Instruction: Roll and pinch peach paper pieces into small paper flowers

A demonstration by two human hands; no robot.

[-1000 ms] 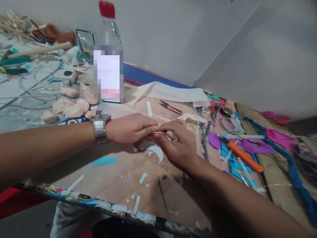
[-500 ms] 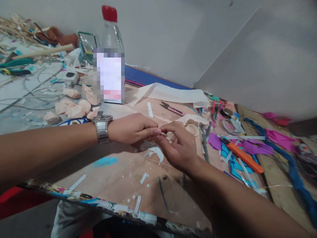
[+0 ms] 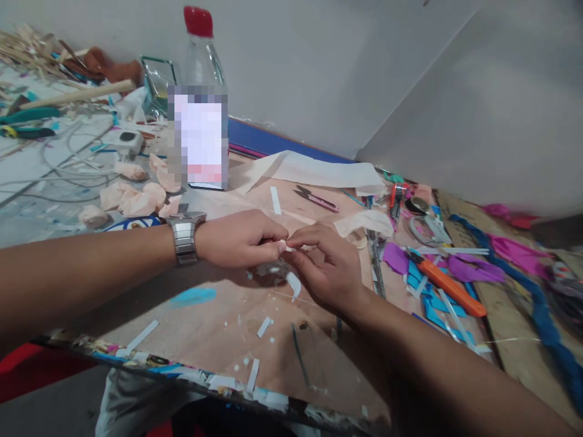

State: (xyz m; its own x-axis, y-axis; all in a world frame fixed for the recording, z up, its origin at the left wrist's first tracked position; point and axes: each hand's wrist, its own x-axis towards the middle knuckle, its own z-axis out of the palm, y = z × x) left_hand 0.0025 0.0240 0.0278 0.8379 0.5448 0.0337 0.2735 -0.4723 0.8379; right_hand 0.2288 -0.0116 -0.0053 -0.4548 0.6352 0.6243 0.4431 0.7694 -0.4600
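– As we read from the left, green-handled pliers (image 3: 31, 115) lie at upper left, beyond the forearm. What do we make of the peach crumpled pieces (image 3: 136, 199)?

– Loosely grouped, left of centre. We'd judge them set aside there so the wrist doesn't press on them. Just right, a blurred screen (image 3: 200, 142) stands upright before a red-capped bottle (image 3: 204, 60); probably propped, though we can't see the contact.

– And the left hand (image 3: 241, 240)?

– Mid-frame, thumb and forefinger nearly together on a small pale piece (image 3: 288, 246) at the centre. So small a thing, we think, calls for fingertips, not a fist.

– Snips (image 3: 316, 199) lie above it, likely put down within easy reach. Right hand (image 3: 328, 258)?

– Right of centre, pinching the same piece narrowly from the opposite side, perhaps to steady it. A pale strip (image 3: 367, 223) lies behind; joined or separate, we cannot tell.

– Farther right, an orange-handled cutter (image 3: 449, 285) rests on blue scraps (image 3: 439, 309), away from the fingers.
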